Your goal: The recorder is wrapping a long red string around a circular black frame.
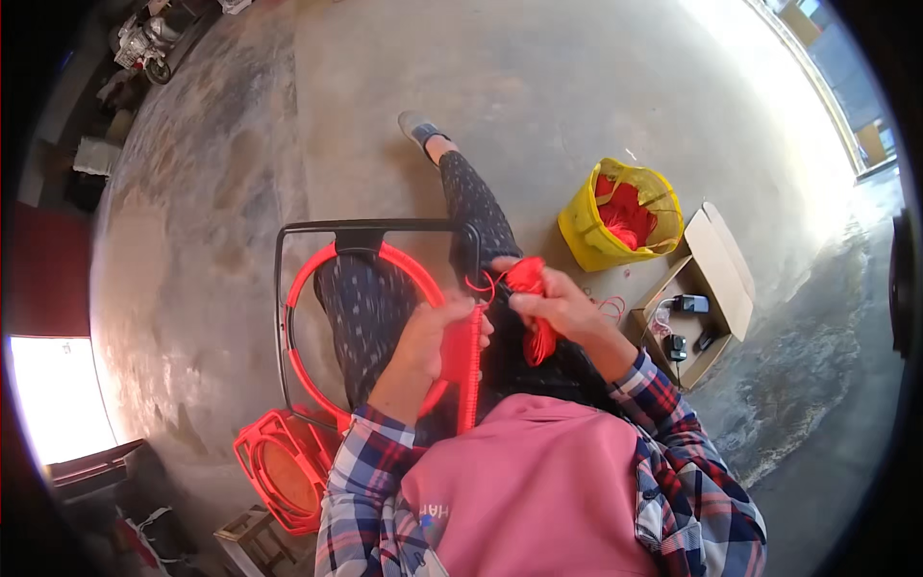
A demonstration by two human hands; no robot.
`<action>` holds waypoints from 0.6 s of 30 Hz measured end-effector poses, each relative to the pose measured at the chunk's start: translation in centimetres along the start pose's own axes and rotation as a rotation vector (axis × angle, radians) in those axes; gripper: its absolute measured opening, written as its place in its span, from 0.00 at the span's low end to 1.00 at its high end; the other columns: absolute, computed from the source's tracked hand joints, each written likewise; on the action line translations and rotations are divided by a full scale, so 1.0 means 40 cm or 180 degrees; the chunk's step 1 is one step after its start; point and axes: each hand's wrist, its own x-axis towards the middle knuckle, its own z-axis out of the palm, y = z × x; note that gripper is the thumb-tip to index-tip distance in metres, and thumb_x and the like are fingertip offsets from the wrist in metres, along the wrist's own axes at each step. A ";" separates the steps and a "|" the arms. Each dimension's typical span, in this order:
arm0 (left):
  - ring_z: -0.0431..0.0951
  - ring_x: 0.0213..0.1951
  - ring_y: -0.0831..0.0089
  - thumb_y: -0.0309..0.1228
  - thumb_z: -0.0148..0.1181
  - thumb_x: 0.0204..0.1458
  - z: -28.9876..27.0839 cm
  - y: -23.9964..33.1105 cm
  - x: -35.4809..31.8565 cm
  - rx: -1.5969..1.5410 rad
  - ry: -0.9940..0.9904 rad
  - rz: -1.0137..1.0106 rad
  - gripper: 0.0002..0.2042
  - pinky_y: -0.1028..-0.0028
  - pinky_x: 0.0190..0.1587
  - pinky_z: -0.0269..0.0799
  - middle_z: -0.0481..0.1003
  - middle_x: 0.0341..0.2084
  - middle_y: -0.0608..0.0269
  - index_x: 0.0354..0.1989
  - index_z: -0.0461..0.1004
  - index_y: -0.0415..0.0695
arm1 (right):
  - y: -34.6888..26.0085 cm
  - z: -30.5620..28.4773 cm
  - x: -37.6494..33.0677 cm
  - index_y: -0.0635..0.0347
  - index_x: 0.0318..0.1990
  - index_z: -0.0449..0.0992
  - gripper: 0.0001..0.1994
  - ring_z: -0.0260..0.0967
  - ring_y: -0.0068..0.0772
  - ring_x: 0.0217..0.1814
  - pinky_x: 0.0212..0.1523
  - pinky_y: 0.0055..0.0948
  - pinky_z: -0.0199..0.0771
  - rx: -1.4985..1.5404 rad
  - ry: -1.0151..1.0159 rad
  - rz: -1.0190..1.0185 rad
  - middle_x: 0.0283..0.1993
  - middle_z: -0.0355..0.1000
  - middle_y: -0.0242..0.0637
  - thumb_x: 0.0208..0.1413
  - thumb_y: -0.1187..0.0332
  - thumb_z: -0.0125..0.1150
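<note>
Across my lap lies a black metal frame with an inner ring, much of it wound in red cord. Its right side bar is also closely wrapped in red. My left hand grips this wrapped bar near its upper end, with the thumb on top. Just to the right, my right hand closes around a bundle of red cord. A thin loop of cord curves between the two hands by the frame's corner. My right fingertips are partly hidden by the bundle.
A yellow bucket holding red cord stands ahead to the right. Beside it an open cardboard box contains small black devices and a cable. Red-wrapped frames lean by a wooden stool at lower left. Far left stands a motorbike.
</note>
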 end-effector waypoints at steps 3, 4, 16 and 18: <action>0.79 0.26 0.67 0.34 0.60 0.54 -0.001 0.005 -0.014 -0.0219 -0.0022 -0.0050 0.11 0.68 0.32 0.76 0.78 0.26 0.55 0.40 0.73 0.42 | 0.021 0.020 -0.010 0.61 0.33 0.72 0.07 0.62 0.15 0.22 0.25 0.19 0.62 -0.0230 -0.0571 0.0615 0.21 0.66 0.25 0.57 0.68 0.61; 0.79 0.25 0.66 0.32 0.59 0.54 0.014 0.000 -0.005 -0.0351 -0.0008 -0.0026 0.07 0.68 0.31 0.77 0.77 0.25 0.54 0.37 0.72 0.43 | 0.013 -0.008 -0.018 0.59 0.28 0.71 0.08 0.62 0.15 0.22 0.25 0.19 0.62 -0.0305 -0.0402 0.0430 0.20 0.66 0.25 0.57 0.69 0.61; 0.79 0.25 0.65 0.28 0.56 0.53 0.019 -0.001 0.012 -0.0352 0.0060 0.0047 0.08 0.67 0.29 0.78 0.77 0.28 0.51 0.40 0.70 0.40 | 0.019 -0.111 -0.072 0.59 0.31 0.70 0.04 0.66 0.20 0.25 0.26 0.21 0.63 -0.0112 0.0538 0.0239 0.24 0.70 0.31 0.54 0.73 0.59; 0.79 0.28 0.64 0.28 0.55 0.52 0.011 -0.008 0.016 -0.0209 0.0051 0.0062 0.09 0.66 0.30 0.78 0.77 0.29 0.51 0.41 0.70 0.40 | -0.022 -0.112 -0.023 0.61 0.35 0.70 0.04 0.68 0.21 0.27 0.27 0.21 0.64 -0.0347 0.0783 0.0195 0.27 0.71 0.32 0.54 0.72 0.58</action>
